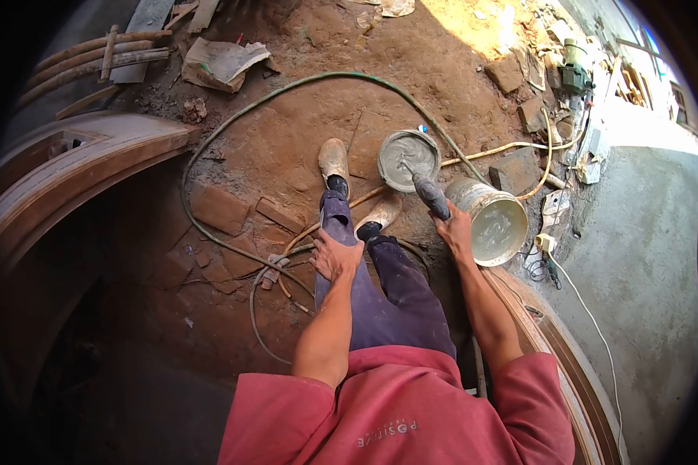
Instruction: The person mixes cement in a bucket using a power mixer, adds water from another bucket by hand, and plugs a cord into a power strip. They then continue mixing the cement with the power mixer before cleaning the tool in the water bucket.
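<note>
My right hand is wrapped round the rear end of a grey, cement-coated mixing tool. The tool slants down, its far end dipping into wet grey cement in a round bucket. Swirl marks show on the cement's surface. A larger white bucket stands close to the right hand, tilted in view, with pale grey liquid inside. My left hand rests on my left knee, holding nothing, its fingers apart over the purple trousers.
A green hose loops across the dirt floor round my feet, and a yellow hose passes behind the buckets. Curved wooden frames stand left and lower right. A green pump, bricks and a white cable lie about.
</note>
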`<state>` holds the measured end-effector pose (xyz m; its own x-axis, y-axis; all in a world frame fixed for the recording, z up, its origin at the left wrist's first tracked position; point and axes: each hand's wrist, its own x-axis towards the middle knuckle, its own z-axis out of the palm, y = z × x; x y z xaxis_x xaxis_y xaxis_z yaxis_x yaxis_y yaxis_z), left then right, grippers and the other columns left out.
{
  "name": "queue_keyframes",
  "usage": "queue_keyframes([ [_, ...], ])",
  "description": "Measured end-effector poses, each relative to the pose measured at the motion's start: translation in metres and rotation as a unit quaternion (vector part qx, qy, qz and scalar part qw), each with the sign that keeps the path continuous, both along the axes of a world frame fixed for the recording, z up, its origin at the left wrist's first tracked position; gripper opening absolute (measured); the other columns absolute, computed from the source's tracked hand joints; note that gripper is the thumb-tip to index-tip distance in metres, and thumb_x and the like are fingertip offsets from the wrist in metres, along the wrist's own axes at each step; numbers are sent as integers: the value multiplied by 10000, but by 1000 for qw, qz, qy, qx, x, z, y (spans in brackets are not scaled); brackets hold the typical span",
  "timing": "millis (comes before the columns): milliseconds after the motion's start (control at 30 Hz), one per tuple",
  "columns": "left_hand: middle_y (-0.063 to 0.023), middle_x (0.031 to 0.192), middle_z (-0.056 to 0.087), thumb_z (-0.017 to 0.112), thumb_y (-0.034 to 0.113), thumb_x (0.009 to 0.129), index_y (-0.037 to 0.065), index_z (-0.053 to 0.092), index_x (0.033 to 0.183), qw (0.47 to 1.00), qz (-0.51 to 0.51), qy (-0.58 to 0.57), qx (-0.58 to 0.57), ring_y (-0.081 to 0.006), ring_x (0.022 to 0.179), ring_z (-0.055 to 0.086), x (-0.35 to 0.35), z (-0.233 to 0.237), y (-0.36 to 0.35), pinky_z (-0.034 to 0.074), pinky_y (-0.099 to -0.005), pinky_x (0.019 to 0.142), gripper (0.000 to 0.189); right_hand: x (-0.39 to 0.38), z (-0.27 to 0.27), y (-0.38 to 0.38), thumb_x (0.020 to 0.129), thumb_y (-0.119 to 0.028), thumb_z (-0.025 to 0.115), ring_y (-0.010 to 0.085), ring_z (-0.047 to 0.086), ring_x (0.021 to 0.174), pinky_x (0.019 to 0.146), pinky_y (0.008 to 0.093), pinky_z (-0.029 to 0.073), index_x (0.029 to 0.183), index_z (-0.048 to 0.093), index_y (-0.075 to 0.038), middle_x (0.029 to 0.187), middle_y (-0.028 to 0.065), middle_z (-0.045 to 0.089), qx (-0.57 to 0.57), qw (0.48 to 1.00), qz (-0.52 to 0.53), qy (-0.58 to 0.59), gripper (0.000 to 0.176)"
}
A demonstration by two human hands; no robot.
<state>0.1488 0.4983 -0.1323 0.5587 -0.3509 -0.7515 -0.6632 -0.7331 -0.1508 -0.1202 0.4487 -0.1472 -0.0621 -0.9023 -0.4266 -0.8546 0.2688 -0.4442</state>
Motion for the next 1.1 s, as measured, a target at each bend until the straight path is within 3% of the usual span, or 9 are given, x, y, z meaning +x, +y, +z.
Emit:
queue_keyframes([
  [67,-177,1392,519,833,527,644,90,351,1465,1000,-10,-12,1,-324,1267,533,1,-7,7,380,-465,1094,1048,13,-9,-2,798,-222,725,430,674,764,686,459,523,1117,693,-82,768,235,668,4,1000,3,30,350],
  [333,-187,1407,509,826,524,643,93,334,1485,1000,16,9,4,-340,1290,516,3,-3,6,359,-467,1120,1067,2,63,3,806,-226,719,426,675,774,693,462,521,1060,707,-57,795,252,666,-32,995,-97,3,306],
  [400,-193,1417,504,823,512,640,98,331,1491,999,27,17,8,-349,1299,514,6,0,-1,341,-464,1144,1067,2,56,2,812,-237,727,437,676,797,697,477,518,1032,703,-42,812,258,671,-46,995,-87,3,295],
  [467,-195,1431,491,821,518,649,97,324,1495,998,44,33,29,-348,1302,509,7,2,-4,340,-464,1146,1068,1,36,-3,803,-272,748,453,672,818,710,496,514,990,715,-14,812,268,672,27,994,-59,89,321],
  [567,-194,1443,481,823,527,651,97,318,1501,998,43,33,24,-348,1304,508,8,2,-4,340,-463,1146,1078,4,2,-16,789,-344,775,469,664,832,724,512,511,925,720,26,795,287,663,73,990,-37,118,398],
  [700,-191,1430,491,824,533,651,97,321,1498,999,29,13,29,-346,1298,512,6,-2,3,340,-468,1144,1078,2,-2,-14,773,-401,792,477,657,812,724,512,512,858,719,48,774,301,653,91,989,-83,84,462],
  [1100,-180,1407,507,824,539,653,92,329,1494,998,54,30,18,-334,1301,508,9,4,-2,332,-476,1147,1073,-7,-11,-7,786,-420,783,466,655,748,681,501,509,814,707,47,720,287,635,39,993,-11,107,474],
])
